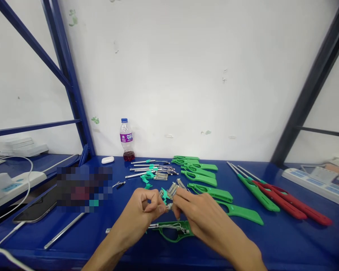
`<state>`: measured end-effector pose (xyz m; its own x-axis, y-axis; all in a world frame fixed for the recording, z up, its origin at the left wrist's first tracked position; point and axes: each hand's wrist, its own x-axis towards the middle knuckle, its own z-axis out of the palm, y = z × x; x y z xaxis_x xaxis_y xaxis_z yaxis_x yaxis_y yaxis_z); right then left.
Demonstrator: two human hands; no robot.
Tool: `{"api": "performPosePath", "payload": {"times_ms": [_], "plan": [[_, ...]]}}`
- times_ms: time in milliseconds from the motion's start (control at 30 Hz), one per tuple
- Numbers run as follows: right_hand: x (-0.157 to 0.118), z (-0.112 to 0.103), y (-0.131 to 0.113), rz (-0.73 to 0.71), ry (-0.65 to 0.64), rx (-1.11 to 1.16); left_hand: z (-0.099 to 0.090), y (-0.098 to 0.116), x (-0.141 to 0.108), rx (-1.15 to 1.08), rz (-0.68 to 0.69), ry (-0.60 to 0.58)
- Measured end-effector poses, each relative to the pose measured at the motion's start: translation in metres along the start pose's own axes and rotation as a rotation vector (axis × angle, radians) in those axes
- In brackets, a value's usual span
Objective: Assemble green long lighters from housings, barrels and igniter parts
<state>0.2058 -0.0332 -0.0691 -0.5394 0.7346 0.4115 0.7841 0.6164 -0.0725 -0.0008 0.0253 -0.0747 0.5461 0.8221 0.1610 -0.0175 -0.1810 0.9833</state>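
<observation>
Scene bright, evenly lit; light apparently from above, source out of frame. White wall (175,75) pale, slightly grey, soft tonal falloff, darker toward top right corner. Blue tabletop (299,241) with soft sheen, faint shadows only. Small highlights on metal rods (64,230). Wide-angle distortion: frame posts (63,71) at sides lean and stretch toward edges. Pixelated block masks patch at left, detail there unreadable. Small parts between fingertips soft, hard to resolve; bottle label lettering (126,137) small, only partly legible.
</observation>
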Motion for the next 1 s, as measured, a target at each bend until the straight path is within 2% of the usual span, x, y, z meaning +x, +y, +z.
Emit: {"api": "performPosePath", "payload": {"times_ms": [300, 533, 633, 800, 1000], "plan": [[0.004, -0.005, -0.007, -0.035, -0.016, -0.086, 0.0, 0.01, -0.006, 0.105, 0.023, -0.001], [-0.001, 0.0, -0.004, -0.038, -0.026, -0.049, 0.003, 0.005, -0.001, -0.012, -0.053, -0.072], [0.002, 0.003, -0.002, -0.022, -0.012, -0.078, 0.004, 0.005, 0.0, 0.012, -0.034, -0.046], [0.007, 0.003, -0.004, -0.031, -0.002, -0.12, 0.005, 0.01, -0.005, 0.188, 0.06, 0.066], [0.005, -0.001, -0.008, -0.035, -0.019, -0.196, 0.005, 0.015, -0.008, 0.198, 0.07, 0.03]]}}
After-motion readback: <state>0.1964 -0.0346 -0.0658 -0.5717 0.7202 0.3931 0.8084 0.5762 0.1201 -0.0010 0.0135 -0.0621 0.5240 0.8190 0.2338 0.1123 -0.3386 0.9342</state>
